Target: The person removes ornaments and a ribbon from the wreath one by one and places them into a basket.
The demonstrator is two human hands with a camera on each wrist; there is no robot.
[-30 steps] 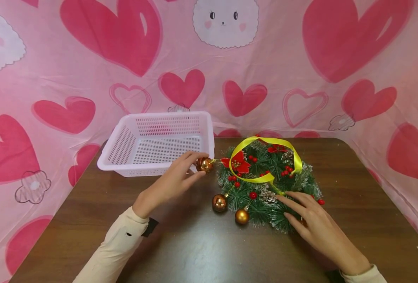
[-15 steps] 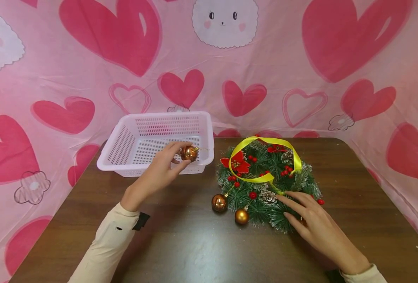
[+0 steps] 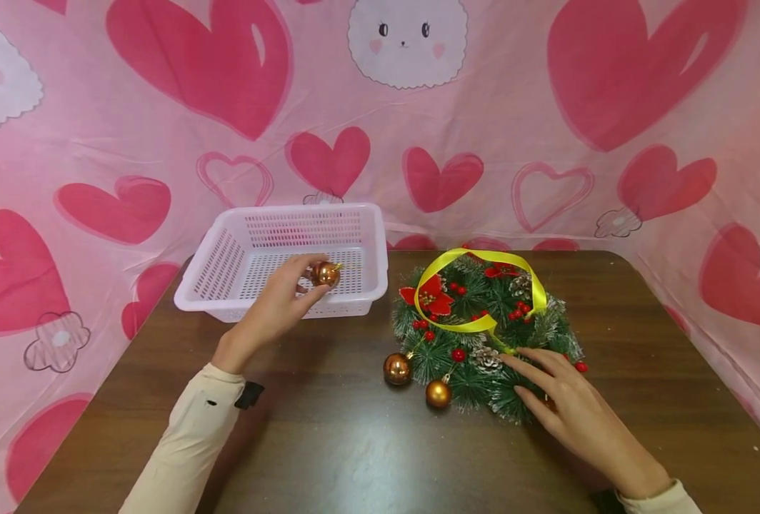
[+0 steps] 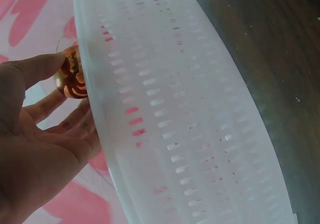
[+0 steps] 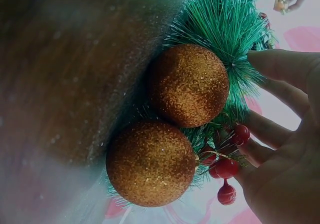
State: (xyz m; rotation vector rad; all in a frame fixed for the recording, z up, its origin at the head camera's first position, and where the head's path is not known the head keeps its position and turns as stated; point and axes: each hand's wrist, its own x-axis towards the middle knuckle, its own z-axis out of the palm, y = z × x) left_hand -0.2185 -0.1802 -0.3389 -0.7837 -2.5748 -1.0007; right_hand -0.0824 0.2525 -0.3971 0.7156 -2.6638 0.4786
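Observation:
My left hand [image 3: 273, 296] pinches a shiny copper bauble [image 3: 326, 274] between thumb and fingers, over the near right part of a white perforated plastic basket [image 3: 190, 303]. In the left wrist view the bauble [image 4: 72, 74] shows just beyond the basket's rim. With fingers spread, my right hand [image 3: 569, 400] rests on the near right side of a green Christmas wreath [image 3: 473, 389]. The wreath bears red berries, pinecones, a red poinsettia [image 3: 433, 296] and a yellow ribbon [image 3: 421, 282]. Two glittery baubles [image 5: 189, 85] lie under that hand in the right wrist view.
A shiny copper bauble [image 3: 397, 369] and a matte gold bauble [image 3: 438, 393] lie on the brown wooden table [image 3: 328, 442] at the wreath's near left edge. Behind the table hangs a pink cloth [image 3: 508, 107] printed with hearts.
My left hand has carried the bauble from beside the wreath leftward, over the basket. My right hand has stayed in place on the wreath.

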